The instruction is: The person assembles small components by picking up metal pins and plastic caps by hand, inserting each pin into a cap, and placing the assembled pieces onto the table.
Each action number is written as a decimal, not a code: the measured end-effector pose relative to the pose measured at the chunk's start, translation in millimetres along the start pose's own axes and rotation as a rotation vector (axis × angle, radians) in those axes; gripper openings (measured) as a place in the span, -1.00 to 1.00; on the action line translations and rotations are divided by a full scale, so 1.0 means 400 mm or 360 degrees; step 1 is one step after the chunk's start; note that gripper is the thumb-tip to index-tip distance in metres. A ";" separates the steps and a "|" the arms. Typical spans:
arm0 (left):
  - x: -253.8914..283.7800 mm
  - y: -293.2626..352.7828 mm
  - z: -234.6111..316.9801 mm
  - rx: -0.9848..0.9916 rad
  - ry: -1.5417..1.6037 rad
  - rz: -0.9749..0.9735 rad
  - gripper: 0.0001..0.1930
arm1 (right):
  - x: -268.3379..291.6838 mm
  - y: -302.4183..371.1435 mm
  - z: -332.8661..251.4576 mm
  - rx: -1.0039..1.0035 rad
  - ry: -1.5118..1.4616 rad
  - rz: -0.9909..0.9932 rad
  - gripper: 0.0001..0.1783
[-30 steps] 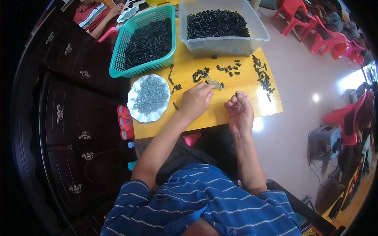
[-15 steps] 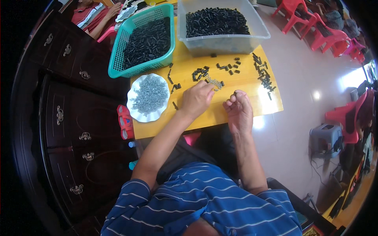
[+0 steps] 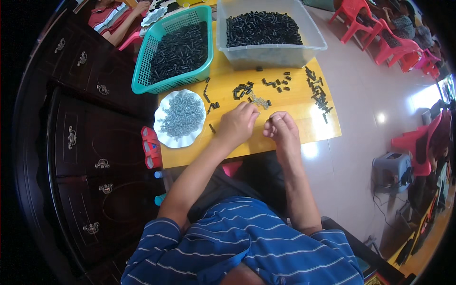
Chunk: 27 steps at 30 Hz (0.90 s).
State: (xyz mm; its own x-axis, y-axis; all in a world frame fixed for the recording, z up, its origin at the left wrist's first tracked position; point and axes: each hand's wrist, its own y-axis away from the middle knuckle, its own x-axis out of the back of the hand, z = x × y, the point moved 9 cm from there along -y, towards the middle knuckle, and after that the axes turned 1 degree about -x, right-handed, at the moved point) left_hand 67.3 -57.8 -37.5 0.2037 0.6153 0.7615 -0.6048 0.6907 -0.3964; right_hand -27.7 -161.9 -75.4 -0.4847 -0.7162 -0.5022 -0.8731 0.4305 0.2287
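My left hand is over the yellow table, its thumb and fingers pinched beside a small pile of clear pieces. Whatever lies between those fingertips is too small to make out. To its right, my right hand is closed, palm side turned inward, with a small black piece showing at thumb and fingertip. The two hands are a short gap apart. Beyond them lies a loose cluster of short black tubes. A scalloped white plate heaped with small clear pieces stands left of my left hand.
A teal basket and a translucent tub, both full of black tubes, stand at the table's far side. Joined-looking black pieces lie along the right edge. Dark drawers flank the left. Red chairs and other people are farther off.
My right hand has moved left and slightly down toward my left hand, keeping its fingers closed. My left hand has shifted only slightly, still pinched near the clear pile.
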 end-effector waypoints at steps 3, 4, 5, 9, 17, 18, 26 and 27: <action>0.078 0.020 0.028 -0.0017 0.0110 0.0045 -0.93 | -0.027 0.000 0.000 0.0211 0.0279 -0.0218 -0.86; 0.102 0.026 0.042 -0.0045 0.0136 0.0055 -0.94 | -0.024 0.001 0.006 0.0207 0.0281 -0.0222 -0.86; 0.119 0.034 0.047 -0.0040 0.0136 0.0059 -0.94 | -0.029 0.004 0.018 0.0157 0.0351 -0.0292 -0.85; 0.150 0.065 0.085 -0.0251 0.0072 -0.0046 -0.91 | -0.062 0.020 0.045 -0.0068 0.0507 -0.0398 -0.82; 0.148 0.092 0.094 -0.0406 -0.0020 -0.0206 -0.90 | -0.078 0.029 0.070 -0.0208 0.0526 -0.0576 -0.79; 0.152 0.091 0.087 -0.0350 0.0086 -0.0174 -0.90 | -0.078 0.030 0.069 -0.0211 0.0556 -0.0579 -0.78; 0.151 0.098 0.055 -0.0142 0.0295 -0.0084 -0.93 | -0.082 0.032 0.061 -0.0159 0.0555 -0.0486 -0.78; 0.149 0.099 0.049 -0.0100 0.0357 -0.0083 -0.93 | -0.082 0.031 0.058 -0.0092 0.0635 -0.0492 -0.78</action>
State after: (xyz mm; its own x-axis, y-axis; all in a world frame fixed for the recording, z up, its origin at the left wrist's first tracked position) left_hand 40.4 -1.2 2.3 0.4033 0.6425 0.6516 -0.5412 0.7417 -0.3963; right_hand -21.5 -120.2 -75.4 -0.1756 -0.9643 -0.1983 -0.9749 0.1423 0.1714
